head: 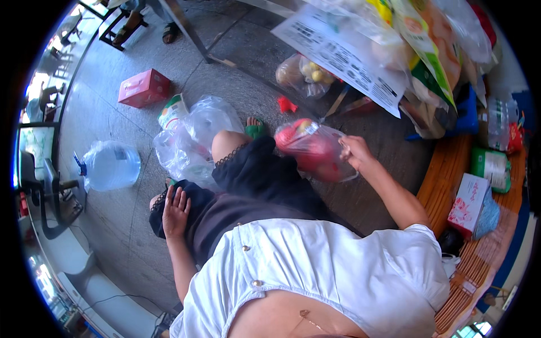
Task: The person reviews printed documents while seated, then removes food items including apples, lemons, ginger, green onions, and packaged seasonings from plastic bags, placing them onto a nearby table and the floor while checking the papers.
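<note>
My right hand (357, 153) grips the gathered edge of a clear plastic bag (315, 150) beside my right knee. Through its film show red, round items, perhaps fruit, with something yellow near the far end; the rest is blurred. My left hand (176, 214) rests by my left thigh with nothing in it, its fingers extended and slightly apart. On the floor beyond my knees lie crumpled clear plastic bags (190, 143), partly hidden by my legs. A white and green printed package (173, 112) stands up behind them.
A large water jug (112, 165) and a pink-red carton (143, 88) are on the floor. At upper right, a table bears a printed sheet (342, 59) and bulging bags. Another bag (306, 76) lies beneath it. A tissue box (469, 203) sits on the bench (444, 177). Another person's sandalled foot (170, 33) shows.
</note>
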The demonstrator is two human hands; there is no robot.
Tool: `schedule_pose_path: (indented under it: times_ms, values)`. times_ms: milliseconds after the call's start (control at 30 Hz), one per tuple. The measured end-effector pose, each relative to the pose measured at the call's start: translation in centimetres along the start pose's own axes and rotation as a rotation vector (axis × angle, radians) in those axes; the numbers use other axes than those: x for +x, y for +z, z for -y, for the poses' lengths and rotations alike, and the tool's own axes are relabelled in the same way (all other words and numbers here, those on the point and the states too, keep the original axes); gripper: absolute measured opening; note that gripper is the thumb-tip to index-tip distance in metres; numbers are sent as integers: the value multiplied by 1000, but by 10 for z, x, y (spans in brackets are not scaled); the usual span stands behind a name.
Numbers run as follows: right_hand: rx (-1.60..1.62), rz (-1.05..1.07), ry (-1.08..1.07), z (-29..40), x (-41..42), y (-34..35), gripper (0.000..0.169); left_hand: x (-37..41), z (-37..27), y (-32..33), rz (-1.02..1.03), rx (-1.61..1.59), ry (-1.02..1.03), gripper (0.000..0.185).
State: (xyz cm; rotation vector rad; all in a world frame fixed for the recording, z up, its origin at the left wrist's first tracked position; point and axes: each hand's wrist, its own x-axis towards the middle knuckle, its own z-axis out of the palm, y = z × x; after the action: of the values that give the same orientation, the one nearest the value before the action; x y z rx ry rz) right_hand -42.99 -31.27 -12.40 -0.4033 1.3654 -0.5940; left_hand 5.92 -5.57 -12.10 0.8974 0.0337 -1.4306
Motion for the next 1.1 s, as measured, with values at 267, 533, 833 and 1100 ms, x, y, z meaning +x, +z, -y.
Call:
schedule_pose_path:
  times_ms: [267, 533, 833, 1100]
  values:
    - [403, 167, 66, 95, 73, 166, 10, -36, 4, -14, -8, -108, 45, 49]
    - [661, 253, -76, 192, 155, 256, 25, -40, -7, -13, 46, -126, 62, 57]
    - [891, 115, -149, 257, 281, 308, 27, -1, -18, -2, 44, -182, -32, 62]
    - [853, 11, -94, 239, 392, 269, 23, 15, -28, 7, -70, -205, -72, 66]
